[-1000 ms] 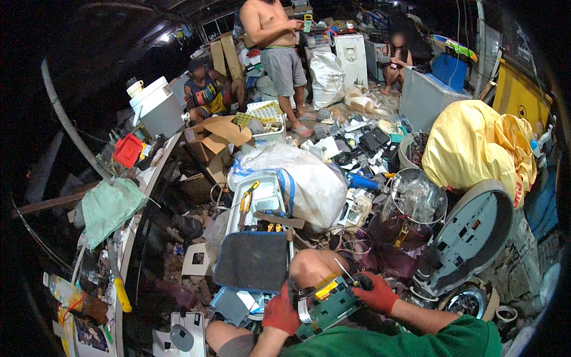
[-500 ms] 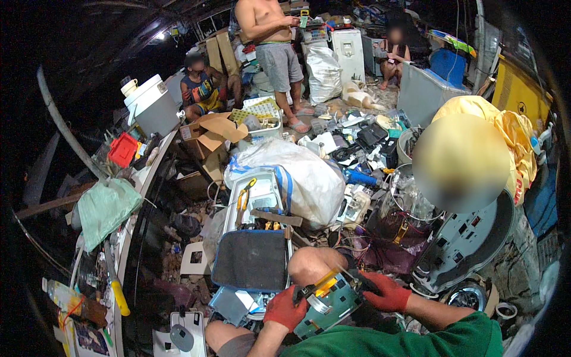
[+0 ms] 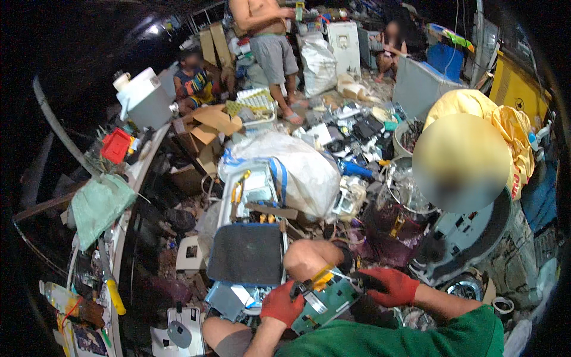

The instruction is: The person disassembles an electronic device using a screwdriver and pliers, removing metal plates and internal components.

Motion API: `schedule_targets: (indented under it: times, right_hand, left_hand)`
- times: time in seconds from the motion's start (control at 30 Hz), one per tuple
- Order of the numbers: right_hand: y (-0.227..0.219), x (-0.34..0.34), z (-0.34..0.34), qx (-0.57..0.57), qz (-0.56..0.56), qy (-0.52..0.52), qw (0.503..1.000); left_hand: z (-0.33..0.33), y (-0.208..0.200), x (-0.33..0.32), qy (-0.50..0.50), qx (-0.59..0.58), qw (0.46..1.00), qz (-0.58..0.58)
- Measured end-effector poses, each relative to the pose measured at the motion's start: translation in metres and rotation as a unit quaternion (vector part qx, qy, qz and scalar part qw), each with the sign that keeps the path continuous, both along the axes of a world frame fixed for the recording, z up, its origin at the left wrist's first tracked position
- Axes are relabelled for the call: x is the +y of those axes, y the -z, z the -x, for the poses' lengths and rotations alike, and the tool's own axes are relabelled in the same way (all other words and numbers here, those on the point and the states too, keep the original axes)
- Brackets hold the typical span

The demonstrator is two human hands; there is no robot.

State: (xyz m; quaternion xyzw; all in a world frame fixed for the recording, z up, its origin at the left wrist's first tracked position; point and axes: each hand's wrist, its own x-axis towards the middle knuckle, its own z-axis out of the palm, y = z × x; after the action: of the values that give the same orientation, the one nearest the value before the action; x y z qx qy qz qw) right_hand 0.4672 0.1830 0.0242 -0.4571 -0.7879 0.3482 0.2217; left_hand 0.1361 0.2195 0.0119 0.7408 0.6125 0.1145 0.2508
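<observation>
Near my lap, a green circuit board is tilted, with a yellow part and a silver strip on its upper left side. My left hand, in a red glove, is closed on the board's left edge. My right hand, also gloved in red, is by the board's upper right edge with its fingers curled. Something dark is at those fingertips, too unclear to name. Beyond my bent knee lies a dark flat pad, beside an open white bin that has yellow-handled pliers on it.
A white sack bulges ahead amid scattered electronic scrap. At right are a large grey curved casing and a person in a yellow garment. Farther back, one person stands and two sit. A yellow-handled tool rests at left.
The view has shifted slightly. Both hands stay at the circuit board, which lies at a slightly different tilt. My right fingers have moved a little at its upper right edge.
</observation>
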Motion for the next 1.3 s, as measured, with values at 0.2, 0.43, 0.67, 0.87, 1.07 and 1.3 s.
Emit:
schedule_targets:
  times: [0.2,0.43,0.67,0.87,1.07,1.3]
  right_hand:
    - [-0.003,-0.01,-0.007,-0.03,-0.043,0.021,0.998]
    - [-0.001,-0.033,0.009,-0.068,-0.026,0.066,0.995]
    - [0.007,-0.03,0.022,-0.088,-0.082,0.074,0.99]
    - [0.011,-0.034,0.024,-0.029,-0.046,0.111,0.992]
    - [-0.004,-0.038,0.028,-0.051,-0.043,0.101,0.993]
    - [-0.042,-0.024,0.03,-0.129,-0.04,0.047,0.99]
  left_hand:
    - [-0.008,0.013,-0.001,-0.011,-0.036,0.999,0.028]
    - [-0.014,0.008,-0.005,-0.039,-0.102,0.994,-0.002]
    - [-0.016,0.004,-0.005,-0.041,-0.096,0.994,-0.016]
    - [-0.026,-0.005,-0.008,-0.056,-0.075,0.996,-0.008]
    - [-0.03,-0.014,-0.013,-0.048,-0.032,0.998,0.012]
    - [-0.03,-0.009,-0.021,-0.017,-0.036,0.993,-0.114]
